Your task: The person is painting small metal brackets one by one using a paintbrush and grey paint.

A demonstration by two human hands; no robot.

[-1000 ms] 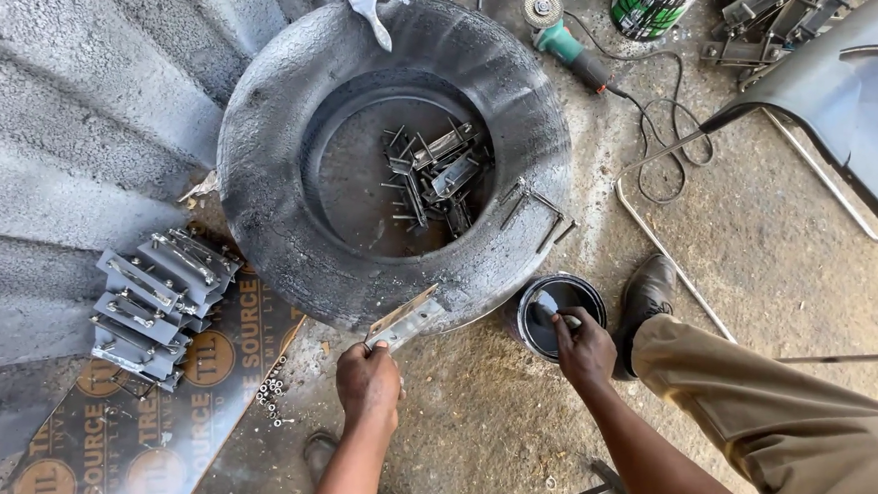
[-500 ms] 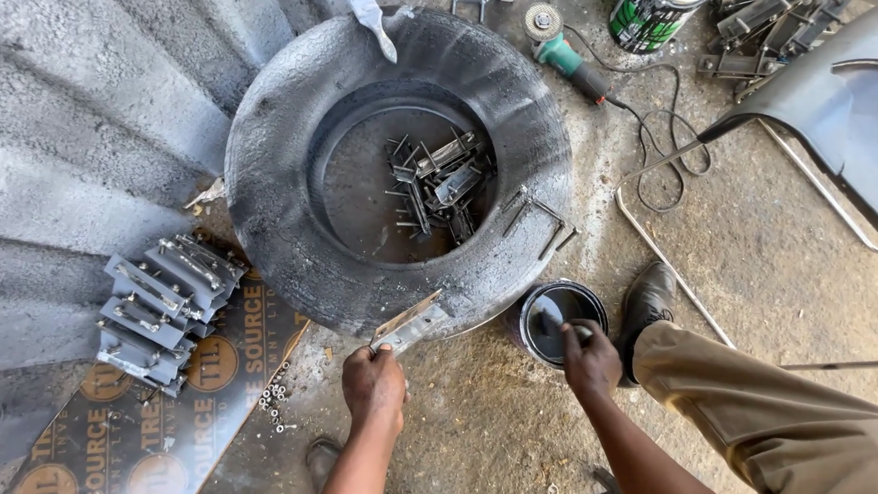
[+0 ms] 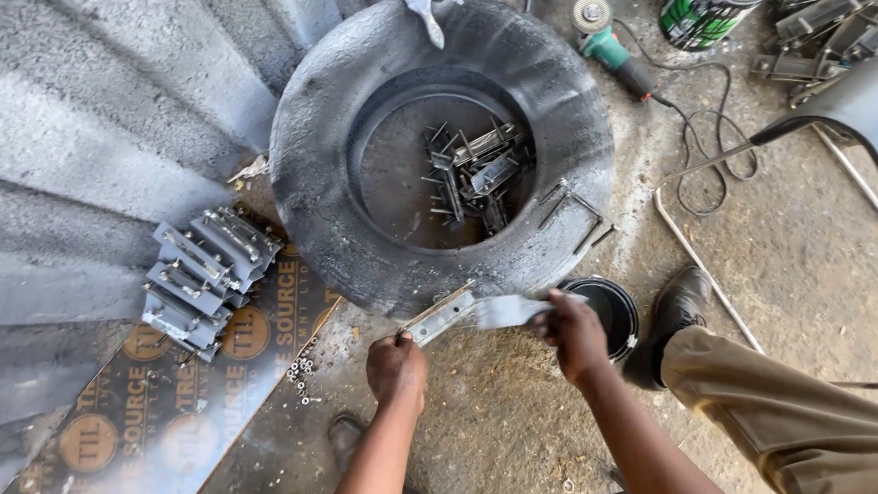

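Dusty concrete floor lies under everything, with a large grey-coated rubber tyre flat on it just ahead of my hands. My left hand is closed around the near end of a flat grey metal bracket strip, which slants up and away to rest against the near edge of the tyre. My right hand pinches a grey-smeared rag and presses it against the far end of that strip. Just beyond my right hand sits a round black paint tin, open, touching the toe side of my black shoe. Inside the tyre's hollow, ahead of both hands, lies a heap of small grey metal brackets. To the left of my left hand a stack of painted grey metal clamps rests on a brown printed board. Farther ahead of my right hand a green-bodied angle grinder lies with its black cable looping over the floor.
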